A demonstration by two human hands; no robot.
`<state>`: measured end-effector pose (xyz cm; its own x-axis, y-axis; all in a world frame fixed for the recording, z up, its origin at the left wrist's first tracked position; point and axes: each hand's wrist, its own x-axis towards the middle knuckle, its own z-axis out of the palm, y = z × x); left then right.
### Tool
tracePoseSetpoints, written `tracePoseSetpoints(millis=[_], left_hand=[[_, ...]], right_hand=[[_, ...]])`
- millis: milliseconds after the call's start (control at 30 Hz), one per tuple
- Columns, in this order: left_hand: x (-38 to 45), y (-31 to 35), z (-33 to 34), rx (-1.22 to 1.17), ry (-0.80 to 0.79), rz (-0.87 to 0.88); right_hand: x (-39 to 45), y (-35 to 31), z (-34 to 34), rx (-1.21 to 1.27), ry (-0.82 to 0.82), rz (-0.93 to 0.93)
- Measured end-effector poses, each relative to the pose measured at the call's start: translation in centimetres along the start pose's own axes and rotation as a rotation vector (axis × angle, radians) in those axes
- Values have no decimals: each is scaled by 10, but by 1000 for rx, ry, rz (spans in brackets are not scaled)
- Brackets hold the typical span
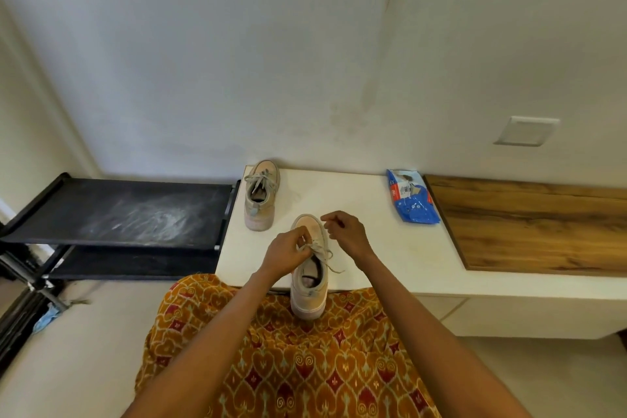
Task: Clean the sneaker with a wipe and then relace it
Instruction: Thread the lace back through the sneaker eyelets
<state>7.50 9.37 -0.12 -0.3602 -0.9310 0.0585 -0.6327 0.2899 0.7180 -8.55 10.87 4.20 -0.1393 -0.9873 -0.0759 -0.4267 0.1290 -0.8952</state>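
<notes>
Two sneakers on a white table (390, 248) set against a plain pale wall. Near sneaker (309, 285): 6 o'clock edge, heel overhanging a patterned orange skirt (288, 366). Left hand (286, 253): fingers pinch its lace (317, 248). Right hand (346, 231): fingers curled, seemingly pinching a lace end, though too small to confirm. Second sneaker (259, 195): 11 o'clock corner. Blue wipe packet (412, 197): 2 o'clock, print unreadable. Wood-grain panel (529, 224): 3 o'clock. Black shoe rack (118, 210), dusty: 9 o'clock.
</notes>
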Motion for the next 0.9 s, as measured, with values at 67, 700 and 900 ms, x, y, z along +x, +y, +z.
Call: tracePoseSetpoints(millis=[67, 700, 900], left_hand=[[-1, 0, 7, -4, 55, -5], [7, -12, 0, -264, -32, -178], [1, -11, 10, -333, 30, -233]], right_hand=[[3, -2, 2, -118, -181, 49], [0, 16, 20, -75, 42, 49], [-24, 36, 22, 37, 112, 32]])
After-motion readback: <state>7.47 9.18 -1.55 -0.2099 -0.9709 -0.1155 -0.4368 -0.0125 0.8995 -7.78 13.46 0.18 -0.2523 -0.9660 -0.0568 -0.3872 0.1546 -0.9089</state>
